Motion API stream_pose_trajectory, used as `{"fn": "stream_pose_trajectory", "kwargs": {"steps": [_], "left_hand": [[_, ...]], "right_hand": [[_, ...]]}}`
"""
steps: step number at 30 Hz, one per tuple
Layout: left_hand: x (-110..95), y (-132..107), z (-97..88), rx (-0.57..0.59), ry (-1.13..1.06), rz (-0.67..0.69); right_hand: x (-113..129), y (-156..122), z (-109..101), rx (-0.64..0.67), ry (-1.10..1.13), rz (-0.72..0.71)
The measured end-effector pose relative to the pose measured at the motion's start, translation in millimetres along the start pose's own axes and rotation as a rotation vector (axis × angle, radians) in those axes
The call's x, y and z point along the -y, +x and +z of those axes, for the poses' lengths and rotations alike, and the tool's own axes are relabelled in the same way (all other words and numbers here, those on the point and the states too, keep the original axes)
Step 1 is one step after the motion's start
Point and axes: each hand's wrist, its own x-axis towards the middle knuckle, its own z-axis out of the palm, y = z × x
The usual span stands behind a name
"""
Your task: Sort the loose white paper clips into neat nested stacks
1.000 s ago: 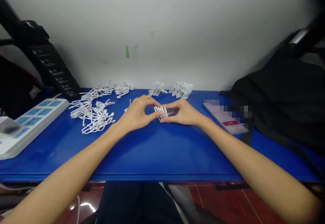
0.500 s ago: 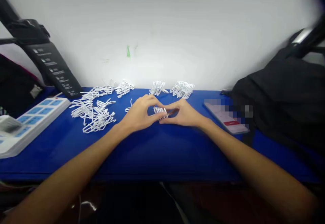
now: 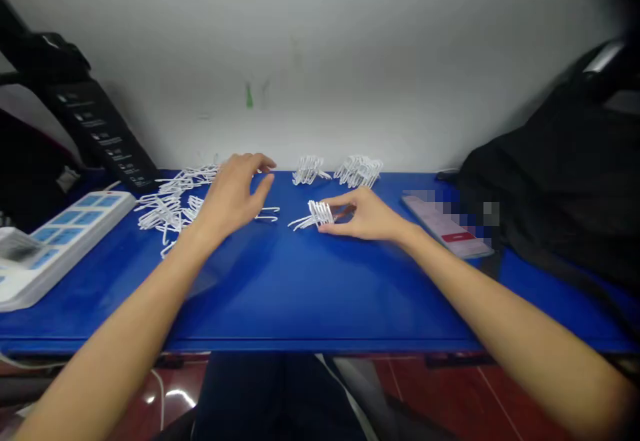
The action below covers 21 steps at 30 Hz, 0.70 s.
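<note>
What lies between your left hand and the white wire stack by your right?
A loose white wire hook and trailing wire ends, on the blue tabletop, in the head view.

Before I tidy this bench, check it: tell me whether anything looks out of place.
A loose white wire hook lies alone on the blue tabletop, just past the left hand and apart from the tangled pile. It looks stray because the other hooks sit bunched together.

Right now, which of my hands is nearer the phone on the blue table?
Right. Your right hand is to the phone's left, not touching it, at the stack of white wire hooks. Your left hand is much farther left, beyond that stack.
</note>
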Motion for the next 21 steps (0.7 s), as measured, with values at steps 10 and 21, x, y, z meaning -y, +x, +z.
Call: {"fn": "stream_pose_trajectory", "kwargs": {"steps": [10, 21], "left_hand": [[-13, -1, -4.2, 0.152, -0.022, 0.144], [-29, -17, 41.0, 0.291, -0.104, 0.127]], "right_hand": [[-5, 0, -2, -0.022, 0.023, -0.014], [-10, 1, -3, 0.018, 0.076, 0.026]]}}
